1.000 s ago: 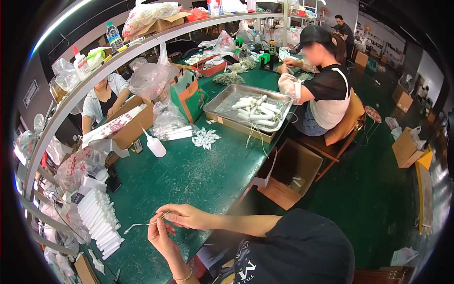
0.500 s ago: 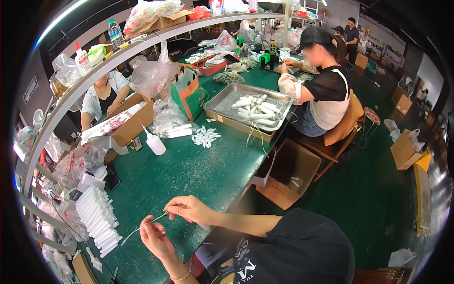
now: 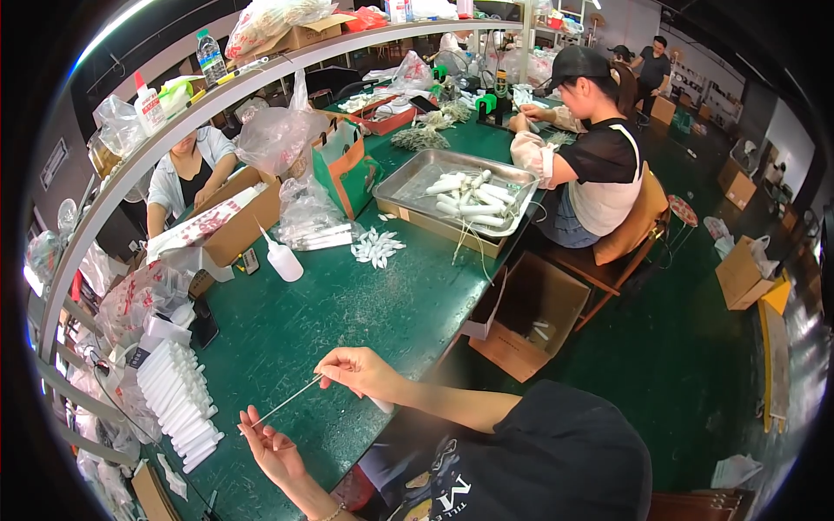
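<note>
We have one cord (image 3: 291,399) here, thin and pale, close to white, with a smooth look along the bare stretch we can see. Its upper end sits pinched at the fingertips of our right hand (image 3: 360,372). From that grip it runs down and leftward in a nearly straight line, slanted and without visible slack, to the fingers of our left hand (image 3: 274,451). There its lower end reaches just past the fingers; we cannot tell how firmly they hold it. Between the two grips it hangs clear of our palms. Its tip at the right grip is hidden from us.
</note>
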Available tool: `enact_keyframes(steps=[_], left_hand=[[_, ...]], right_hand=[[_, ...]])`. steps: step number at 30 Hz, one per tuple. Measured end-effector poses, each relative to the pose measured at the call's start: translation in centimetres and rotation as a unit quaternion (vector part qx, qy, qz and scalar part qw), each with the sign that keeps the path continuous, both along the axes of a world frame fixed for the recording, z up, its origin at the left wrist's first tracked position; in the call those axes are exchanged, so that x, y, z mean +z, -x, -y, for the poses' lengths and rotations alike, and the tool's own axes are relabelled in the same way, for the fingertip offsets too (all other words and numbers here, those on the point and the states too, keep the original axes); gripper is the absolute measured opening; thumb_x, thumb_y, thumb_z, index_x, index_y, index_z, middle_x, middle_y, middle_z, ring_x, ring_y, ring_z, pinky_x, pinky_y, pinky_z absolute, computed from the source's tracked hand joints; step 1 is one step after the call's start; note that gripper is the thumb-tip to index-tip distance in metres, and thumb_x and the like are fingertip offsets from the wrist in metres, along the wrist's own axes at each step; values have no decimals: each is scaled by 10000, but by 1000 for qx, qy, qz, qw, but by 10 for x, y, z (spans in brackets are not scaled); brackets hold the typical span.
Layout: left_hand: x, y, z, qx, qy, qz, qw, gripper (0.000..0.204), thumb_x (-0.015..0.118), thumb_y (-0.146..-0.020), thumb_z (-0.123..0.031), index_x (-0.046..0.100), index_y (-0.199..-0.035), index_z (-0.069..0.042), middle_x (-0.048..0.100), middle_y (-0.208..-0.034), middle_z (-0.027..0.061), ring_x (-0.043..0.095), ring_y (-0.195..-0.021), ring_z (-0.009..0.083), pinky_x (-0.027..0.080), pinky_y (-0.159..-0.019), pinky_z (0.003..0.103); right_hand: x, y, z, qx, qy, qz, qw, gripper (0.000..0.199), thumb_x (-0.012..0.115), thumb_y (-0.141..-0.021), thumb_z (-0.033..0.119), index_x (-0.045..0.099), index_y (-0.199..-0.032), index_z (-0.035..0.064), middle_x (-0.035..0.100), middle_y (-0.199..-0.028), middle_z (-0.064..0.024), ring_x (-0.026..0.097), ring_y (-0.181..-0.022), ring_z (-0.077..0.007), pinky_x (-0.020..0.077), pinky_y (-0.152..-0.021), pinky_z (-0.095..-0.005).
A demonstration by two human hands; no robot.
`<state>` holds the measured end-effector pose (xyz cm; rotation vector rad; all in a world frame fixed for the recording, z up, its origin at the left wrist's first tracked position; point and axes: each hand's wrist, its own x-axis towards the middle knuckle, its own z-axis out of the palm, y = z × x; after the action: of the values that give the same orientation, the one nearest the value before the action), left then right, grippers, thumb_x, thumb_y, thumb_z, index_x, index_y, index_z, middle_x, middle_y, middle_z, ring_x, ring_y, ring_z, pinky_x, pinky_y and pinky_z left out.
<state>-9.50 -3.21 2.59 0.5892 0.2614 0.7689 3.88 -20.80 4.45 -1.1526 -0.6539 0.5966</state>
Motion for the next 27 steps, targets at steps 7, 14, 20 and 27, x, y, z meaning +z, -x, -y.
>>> enact_keyframes(steps=[7,14,20,27], left_hand=[[8,23,2,-68,26,-38,997,365,377,-909,-202,356,-1228,-26,376,-1287,101,366,-490,2,319,-368,97],[-6,16,-6,-90,-5,-89,992,256,434,-879,-216,500,-1066,-54,493,-1162,149,378,-452,29,253,-320,136],[12,35,-26,-14,-264,-260,929,259,472,-862,-180,532,-1044,-6,582,-1007,110,517,-561,81,374,-435,153],[-18,84,-143,285,-704,-492,426,247,571,-695,-36,532,-937,-62,540,-956,81,501,-903,286,415,-773,359]], right_hand=[[-4,2,0,11,16,-44,999,172,512,-844,167,577,-922,29,607,-765,-33,406,-466,-13,321,-399,-152],[-1,5,1,-42,105,-10,994,127,510,-829,106,589,-871,16,630,-753,-91,374,-404,-15,304,-362,-152],[-3,5,-13,-49,162,-27,985,153,496,-844,128,569,-910,10,622,-808,-119,348,-388,-10,281,-354,-149],[-11,3,-17,-42,83,-69,993,157,500,-846,137,568,-914,13,621,-822,-124,348,-386,-8,277,-351,-154]])
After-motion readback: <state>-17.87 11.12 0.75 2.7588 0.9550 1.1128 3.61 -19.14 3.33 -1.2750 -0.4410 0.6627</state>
